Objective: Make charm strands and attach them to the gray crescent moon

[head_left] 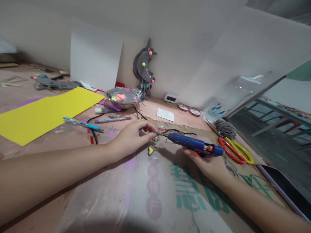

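My right hand (206, 160) is wrapped round a blue glue gun (194, 144), holding it level with its nozzle pointing left. My left hand (132, 136) pinches a small dark wiry piece (157, 133) right at the nozzle tip. A small yellow heart shape (151, 150) lies on the cardboard sheet (170, 187) just below the left fingers. A black cord (184, 132) runs from the gun across the cardboard.
Red and yellow scissors (235, 150) lie right of the gun, a phone (286, 191) at the right edge. Yellow paper (46, 111), pens (82, 123), a metal bowl (121, 98) and a dark crescent ornament (144, 68) stand behind.
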Motion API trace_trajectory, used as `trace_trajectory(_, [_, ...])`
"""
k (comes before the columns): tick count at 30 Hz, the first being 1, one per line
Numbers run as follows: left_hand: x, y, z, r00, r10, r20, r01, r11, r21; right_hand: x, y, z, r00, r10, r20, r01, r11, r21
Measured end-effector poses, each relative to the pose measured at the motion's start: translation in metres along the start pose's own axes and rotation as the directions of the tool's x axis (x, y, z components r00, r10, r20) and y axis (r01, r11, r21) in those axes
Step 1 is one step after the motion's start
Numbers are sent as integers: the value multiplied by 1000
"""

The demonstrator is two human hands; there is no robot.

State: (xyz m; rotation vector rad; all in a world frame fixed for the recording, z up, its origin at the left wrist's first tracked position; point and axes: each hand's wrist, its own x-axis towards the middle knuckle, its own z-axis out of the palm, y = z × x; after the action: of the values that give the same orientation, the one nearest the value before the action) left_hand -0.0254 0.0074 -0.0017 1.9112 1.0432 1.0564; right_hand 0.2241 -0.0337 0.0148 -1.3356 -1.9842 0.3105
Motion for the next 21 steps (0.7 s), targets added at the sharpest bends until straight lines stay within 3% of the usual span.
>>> trace_trajectory(21, [0, 0, 0, 1000, 5, 9, -5, 1000, -9, 1, 1, 1, 999, -23, -43, 22, 1000, -13])
